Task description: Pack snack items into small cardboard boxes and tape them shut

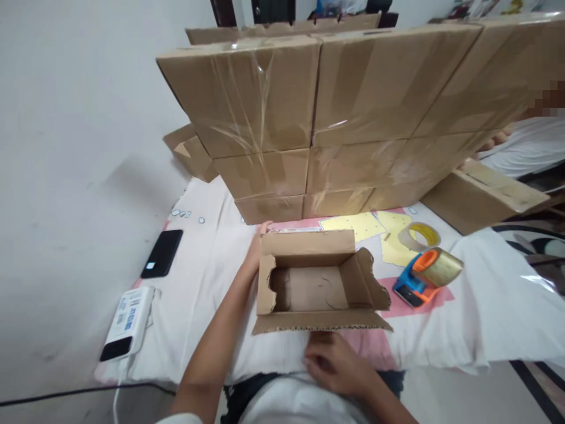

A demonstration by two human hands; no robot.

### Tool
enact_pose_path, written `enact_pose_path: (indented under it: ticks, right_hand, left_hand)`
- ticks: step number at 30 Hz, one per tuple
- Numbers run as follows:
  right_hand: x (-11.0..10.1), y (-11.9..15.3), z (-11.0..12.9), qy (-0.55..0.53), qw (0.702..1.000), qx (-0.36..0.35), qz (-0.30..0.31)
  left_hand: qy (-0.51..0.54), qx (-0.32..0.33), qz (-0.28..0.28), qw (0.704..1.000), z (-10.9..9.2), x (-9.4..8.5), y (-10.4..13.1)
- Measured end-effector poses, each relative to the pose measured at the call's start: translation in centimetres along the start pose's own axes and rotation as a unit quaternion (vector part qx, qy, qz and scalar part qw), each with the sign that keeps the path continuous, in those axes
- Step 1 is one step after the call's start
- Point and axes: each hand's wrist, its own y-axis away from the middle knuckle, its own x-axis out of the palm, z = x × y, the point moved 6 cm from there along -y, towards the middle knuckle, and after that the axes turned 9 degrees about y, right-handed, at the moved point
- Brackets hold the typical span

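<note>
An open cardboard box (313, 285) with its flaps spread stands on the cloth-covered table (207, 235), and its inside shows bare cardboard. My left hand (260, 238) reaches along the box's left side to the far left corner; most of its fingers are hidden behind the flap. In front of the near flap is my right hand (329, 356), its fingers curled close under the flap's edge. Whether it grips anything is too hidden to tell. To the right of the box lies a blue and orange tape dispenser (426, 277) with a roll of tape.
Stacked taped cartons (265, 106) form a wall behind the box. A loose tape roll (419, 236) lies at the right. On the left are a black phone (162, 253) and a white power bank (128, 321) with a cable. Another person's hand (497, 138) touches cartons at the right.
</note>
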Motion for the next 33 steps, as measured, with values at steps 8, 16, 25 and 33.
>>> enact_pose_path:
  ticks: [8, 16, 25, 33]
  right_hand:
    - [-18.7, 0.5, -8.2, 0.184, 0.914, 0.110, -0.343]
    - [-17.6, -14.4, -6.6, 0.091, 0.995, -0.034, -0.017]
    - [-11.3, -15.2, -5.3, 0.258, 0.962, -0.067, 0.067]
    - [-9.1, -21.4, -4.3, 0.348, 0.914, -0.086, 0.191]
  left_hand:
    - [0.275, 0.044, 0.098, 0.955, -3.4, -2.8, 9.8]
    - [0.054, 0.047, 0.039, 0.997, -5.1, -4.2, 19.4]
    - [0.076, -0.013, 0.068, 0.995, -2.8, -9.0, 21.6]
    - [0.074, 0.016, 0.054, 0.996, -4.9, -8.4, 21.3]
